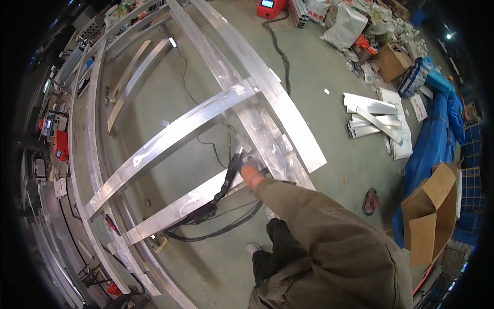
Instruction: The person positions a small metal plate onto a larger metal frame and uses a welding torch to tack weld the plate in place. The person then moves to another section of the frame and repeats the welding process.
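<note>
My right arm, in an olive-brown sleeve, reaches in from the lower right. My right hand (249, 168) is closed round what looks like a welding torch (236, 160), partly hidden by the fingers. From it a thick black sheathed cable (222, 191) runs down to the lower left. The hand is beside the joint where a silver metal crossbar (180, 207) meets a long metal beam (267, 147). Blur and the hand hide the torch's tip. My left hand is out of the picture.
A curved crossbar (175, 131) spans the large metal frame on the green floor. Cut metal strips (373, 116) lie right, near an open cardboard box (431, 213), blue sheeting (429, 149) and a dark shoe (370, 201). A red machine (271, 8) stands at the far side.
</note>
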A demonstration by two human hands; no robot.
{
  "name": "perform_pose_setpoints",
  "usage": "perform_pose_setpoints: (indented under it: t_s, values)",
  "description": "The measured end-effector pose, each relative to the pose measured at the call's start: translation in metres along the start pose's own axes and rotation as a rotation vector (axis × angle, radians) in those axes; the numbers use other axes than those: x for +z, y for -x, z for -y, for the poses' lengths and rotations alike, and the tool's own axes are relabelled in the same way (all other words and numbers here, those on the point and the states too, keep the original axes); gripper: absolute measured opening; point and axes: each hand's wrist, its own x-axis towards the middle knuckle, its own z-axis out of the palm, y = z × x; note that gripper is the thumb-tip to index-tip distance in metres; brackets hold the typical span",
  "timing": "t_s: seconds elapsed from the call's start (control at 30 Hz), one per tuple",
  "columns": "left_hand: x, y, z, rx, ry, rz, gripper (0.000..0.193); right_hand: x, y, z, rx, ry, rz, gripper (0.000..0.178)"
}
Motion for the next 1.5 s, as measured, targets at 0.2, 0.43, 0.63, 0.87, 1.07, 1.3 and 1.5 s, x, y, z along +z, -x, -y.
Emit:
perform_pose_setpoints:
  t_s: [0.2, 0.43, 0.63, 0.87, 1.07, 1.3, 1.5]
  values:
    - [0.02, -0.016, -0.023, 0.056, 0.024, 0.006, 0.051, -0.183, 0.04, -0.034, -0.744, 0.203, -0.436, 0.096]
    - [0.037, -0.016, -0.045, 0.082, 0.039, -0.015, 0.05, -0.289, 0.013, -0.043, -0.24, 0.709, -0.333, 0.129]
    - [0.028, 0.011, -0.017, 0.056, 0.009, -0.029, 0.049, -0.295, -0.005, -0.051, -0.193, 0.609, -0.184, 0.131]
    - [-0.001, 0.026, 0.017, 0.073, -0.046, -0.001, 0.048, -0.292, -0.005, -0.061, -0.217, 0.621, -0.198, 0.132]
    - [0.03, -0.027, -0.026, 0.256, -0.092, 0.037, 0.072, -0.297, 0.0, -0.049, -0.147, 0.659, -0.105, 0.132]
    - [0.183, -0.057, 0.002, 0.405, -0.013, 0.271, 0.052, -0.276, -0.008, -0.058, -0.173, 0.72, -0.213, 0.139]
    - [0.277, -0.062, 0.043, 0.391, -0.274, 0.002, 0.044, -0.281, -0.011, -0.067, -0.244, 0.702, -0.264, 0.132]
